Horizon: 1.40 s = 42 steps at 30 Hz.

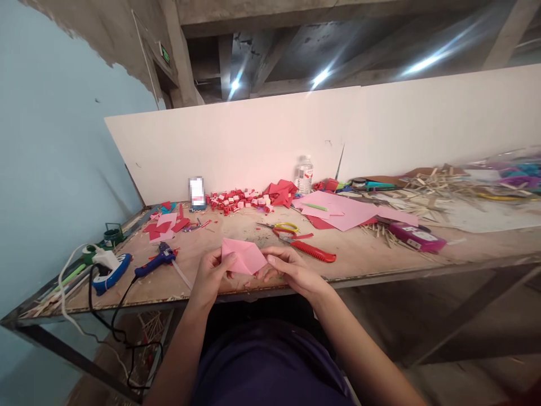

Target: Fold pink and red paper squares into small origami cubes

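Observation:
A creased piece of pink paper (245, 258) is held up just above the table's front edge. My left hand (210, 277) pinches its left side, thumb on top and fingers underneath. My right hand (296, 272) closes on the paper's right corner between thumb and fingers. Just beyond my right hand lie a red utility knife (313, 250) and a pair of scissors with yellow handles (287, 228). To the left of my left hand rests a blue hot glue gun (156, 263).
Small folded red and pink paper pieces (239, 200) are piled at the back, near a phone (196, 193) and a water bottle (304, 176). Pink sheets (349, 210), a purple box (416, 235) and wooden sticks (435, 186) lie rightward. A blue-white power strip (112, 273) with cables sits left.

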### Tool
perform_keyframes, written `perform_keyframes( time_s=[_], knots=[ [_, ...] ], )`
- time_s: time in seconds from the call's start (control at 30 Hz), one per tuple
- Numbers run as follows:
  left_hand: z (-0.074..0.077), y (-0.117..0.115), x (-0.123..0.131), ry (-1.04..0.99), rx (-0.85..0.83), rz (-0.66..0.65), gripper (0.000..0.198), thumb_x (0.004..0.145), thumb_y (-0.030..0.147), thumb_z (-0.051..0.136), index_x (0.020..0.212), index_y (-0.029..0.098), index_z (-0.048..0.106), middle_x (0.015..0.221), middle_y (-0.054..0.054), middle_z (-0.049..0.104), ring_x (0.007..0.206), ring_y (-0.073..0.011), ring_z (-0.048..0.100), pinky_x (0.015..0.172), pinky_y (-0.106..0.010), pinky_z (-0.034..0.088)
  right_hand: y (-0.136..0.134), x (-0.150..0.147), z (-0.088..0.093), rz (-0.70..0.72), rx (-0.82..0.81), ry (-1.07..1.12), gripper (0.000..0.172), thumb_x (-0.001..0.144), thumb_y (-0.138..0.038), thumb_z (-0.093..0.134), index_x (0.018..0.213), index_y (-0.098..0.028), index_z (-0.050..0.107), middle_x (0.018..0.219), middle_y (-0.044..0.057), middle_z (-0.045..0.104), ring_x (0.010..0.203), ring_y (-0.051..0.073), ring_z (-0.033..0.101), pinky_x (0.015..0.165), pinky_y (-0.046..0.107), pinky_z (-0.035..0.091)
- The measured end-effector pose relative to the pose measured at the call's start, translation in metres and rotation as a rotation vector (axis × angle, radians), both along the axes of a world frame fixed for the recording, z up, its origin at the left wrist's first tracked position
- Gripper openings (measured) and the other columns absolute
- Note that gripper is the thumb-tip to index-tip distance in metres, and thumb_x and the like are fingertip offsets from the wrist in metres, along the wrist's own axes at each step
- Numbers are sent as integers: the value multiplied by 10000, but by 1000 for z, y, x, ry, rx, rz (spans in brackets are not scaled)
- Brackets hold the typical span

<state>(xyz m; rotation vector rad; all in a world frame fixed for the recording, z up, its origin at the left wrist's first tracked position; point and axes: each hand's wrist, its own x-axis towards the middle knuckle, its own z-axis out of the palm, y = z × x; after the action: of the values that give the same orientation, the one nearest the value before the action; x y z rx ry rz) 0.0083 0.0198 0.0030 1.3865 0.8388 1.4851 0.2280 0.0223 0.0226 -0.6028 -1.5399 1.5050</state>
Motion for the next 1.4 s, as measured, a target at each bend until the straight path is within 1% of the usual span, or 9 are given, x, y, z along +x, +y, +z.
perform_keyframes(
  time_s=[0.2, 0.4, 0.5, 0.63, 0.83, 1.03, 1.2, 1.3, 1.4],
  knots=[
    [3, -5, 2, 66, 6, -33, 368, 809, 472, 756, 794, 106, 736, 655, -25, 639, 560, -108, 534, 530, -207, 447, -2, -6, 4, -26, 119, -104, 372, 878, -503, 724, 962, -141, 741, 844, 58, 729, 736, 183, 713, 681, 269, 555],
    [8, -13, 5, 167, -4, -89, 407, 784, 473, 788, 967, 110, 793, 819, -78, 739, 706, -195, 657, 627, -276, 553, -2, -10, 3, -171, 204, -250, 441, 822, -548, 754, 729, -121, 691, 625, 3, 612, 562, 116, 531, 544, 227, 414],
    [10, -15, 6, 188, -33, -125, 382, 780, 473, 793, 909, 114, 802, 832, -83, 744, 752, -211, 668, 647, -282, 562, -1, -12, -1, -226, 240, -341, 452, 811, -539, 765, 663, -126, 656, 544, -8, 568, 512, 104, 472, 497, 226, 348],
    [12, -18, 6, 220, -53, -169, 381, 790, 484, 779, 874, 112, 800, 841, -87, 748, 757, -216, 674, 644, -274, 548, -2, -14, -6, -274, 287, -389, 473, 821, -545, 751, 614, -141, 618, 503, 2, 571, 469, 112, 470, 468, 236, 332],
    [11, -16, 3, 318, -1, -140, 322, 808, 433, 763, 797, 112, 786, 771, -59, 733, 714, -196, 653, 633, -246, 483, -2, -16, -9, -304, 340, -423, 462, 793, -517, 782, 595, -146, 591, 528, -12, 541, 509, 106, 436, 476, 233, 311],
    [7, -14, 2, 338, 4, -107, 342, 763, 461, 796, 796, 120, 797, 734, -55, 720, 698, -207, 641, 588, -248, 470, -4, -19, -7, -281, 352, -481, 504, 794, -547, 759, 574, -148, 544, 534, -41, 394, 537, 91, 331, 485, 235, 255],
    [7, -17, 2, 352, 5, -126, 336, 752, 462, 806, 797, 129, 799, 747, -50, 724, 708, -205, 648, 608, -253, 487, -6, -20, -5, -272, 363, -517, 499, 748, -556, 795, 591, -148, 554, 558, -42, 407, 550, 91, 338, 488, 231, 256],
    [6, -16, 1, 308, 12, -33, 310, 760, 420, 809, 777, 113, 777, 698, -39, 692, 646, -163, 604, 577, -233, 447, -6, -16, -1, -200, 319, -447, 494, 745, -564, 798, 596, -155, 566, 529, -50, 423, 516, 87, 354, 489, 234, 263],
    [4, -13, -1, 140, 9, 49, 316, 752, 407, 816, 714, 106, 727, 642, -28, 654, 595, -137, 569, 547, -224, 429, -6, -12, 1, -138, 249, -272, 533, 806, -653, 707, 631, -166, 579, 489, -37, 480, 475, 100, 417, 508, 250, 321]
  ],
)
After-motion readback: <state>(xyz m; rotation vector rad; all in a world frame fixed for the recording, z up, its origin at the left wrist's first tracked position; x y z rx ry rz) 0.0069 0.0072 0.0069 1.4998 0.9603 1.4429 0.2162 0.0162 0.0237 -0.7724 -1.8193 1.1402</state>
